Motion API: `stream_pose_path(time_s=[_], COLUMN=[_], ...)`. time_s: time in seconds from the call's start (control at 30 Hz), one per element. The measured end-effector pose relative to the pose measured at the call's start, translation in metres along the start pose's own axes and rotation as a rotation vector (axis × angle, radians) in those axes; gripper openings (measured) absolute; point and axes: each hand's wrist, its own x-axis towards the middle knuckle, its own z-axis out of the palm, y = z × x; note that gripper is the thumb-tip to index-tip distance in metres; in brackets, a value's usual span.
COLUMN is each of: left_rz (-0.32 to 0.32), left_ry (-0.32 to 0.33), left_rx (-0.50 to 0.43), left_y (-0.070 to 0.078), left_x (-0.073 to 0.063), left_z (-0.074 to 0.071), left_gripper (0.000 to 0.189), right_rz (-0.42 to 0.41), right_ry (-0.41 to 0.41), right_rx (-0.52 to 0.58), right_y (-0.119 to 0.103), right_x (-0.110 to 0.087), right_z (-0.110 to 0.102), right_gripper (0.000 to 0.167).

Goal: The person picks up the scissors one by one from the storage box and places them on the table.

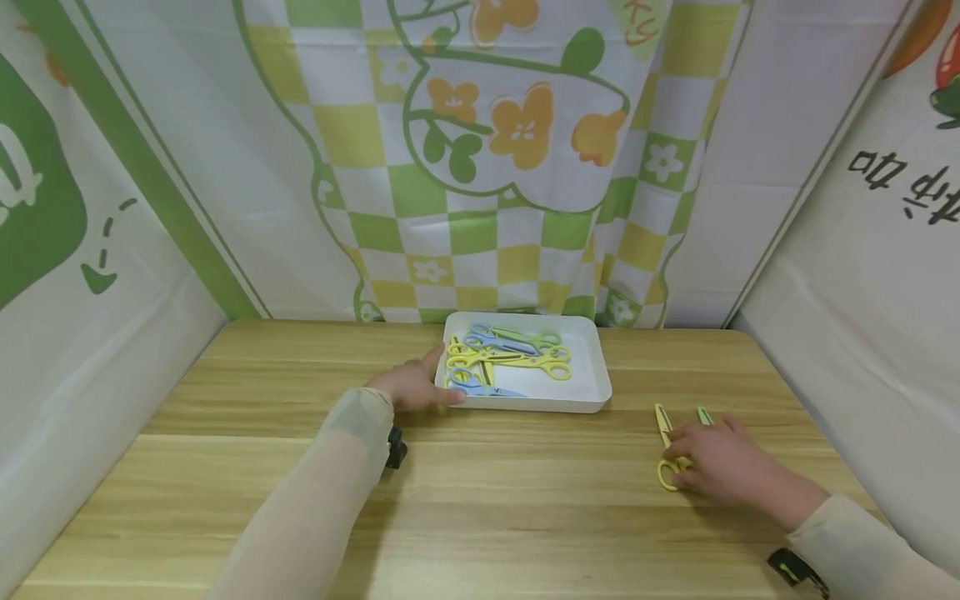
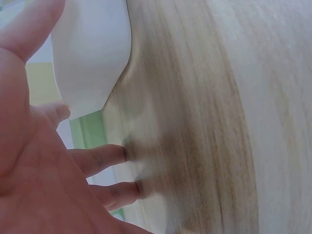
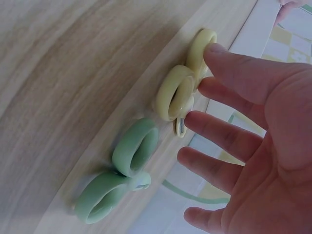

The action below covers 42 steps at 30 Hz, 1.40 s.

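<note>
At the left end of a white tray (image 1: 588, 354) is my left hand (image 1: 411, 387), thumb along the front wall and fingers spread at the left side. In the left wrist view its fingers look fairly straight beside the tray wall (image 2: 92, 48). Yellow and blue scissors and one green pair lie overlapping in the tray. My right hand (image 1: 723, 460) is over yellow scissors (image 1: 666, 477) on the table, thumb and forefinger at the handle loops (image 3: 168, 92). Green scissors (image 1: 703, 415) lie just right of them, mostly hidden by the hand; their loops (image 3: 119, 158) show in the right wrist view.
The wooden table (image 1: 525, 517) runs back to a checked, flower-printed cloth (image 1: 420, 200). Printed cloth walls rise on the left and right. The tray stands near the back edge. A dark device (image 1: 396, 448) is on the left wrist, another (image 1: 791, 568) on the right.
</note>
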Motion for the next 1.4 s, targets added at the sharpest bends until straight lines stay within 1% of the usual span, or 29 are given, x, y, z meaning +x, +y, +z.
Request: stream_pose_path(time_s=[0.3,0.5,0.63,0.7,0.9,1.0,1.1,1.23,1.4], left_rz=[0.003,0.012,0.018,0.017,0.014,0.014,0.015,0.015,0.017], left_ry=[0.006,0.007,0.012,0.013,0.014,0.013,0.010,0.007,0.005], left_rx=[0.007,0.012,0.022,0.020,0.020,0.018,0.017,0.019,0.018], left_y=[0.000,0.000,-0.001,0.000,0.001,0.000,0.000,0.000,0.002], left_x=[0.000,0.000,0.001,0.001,0.000,0.000,0.000,-0.001,-0.001], left_z=[0.000,0.001,0.002,0.002,0.002,0.001,0.001,0.001,0.000], left_gripper=[0.110,0.110,0.110,0.110,0.109,0.109,0.110,0.110,0.111], right_rz=[-0.012,-0.014,-0.010,0.007,0.093,0.127,0.165,0.226,0.290], right_ry=[0.018,0.101,0.161,0.172,0.171,0.160,0.133,0.093,0.053], right_rx=[-0.005,0.001,0.015,0.037,0.171,0.232,0.295,0.438,0.621], right_y=[0.001,0.004,0.009,0.011,0.018,0.023,0.025,0.024,0.024], right_x=[-0.001,0.003,0.011,0.017,0.043,0.062,0.082,0.108,0.133], right_z=[0.000,-0.005,-0.014,-0.020,-0.035,-0.039,-0.043,-0.046,-0.044], right_gripper=[0.018,0.021,0.030,0.034,0.057,0.070,0.080,0.084,0.076])
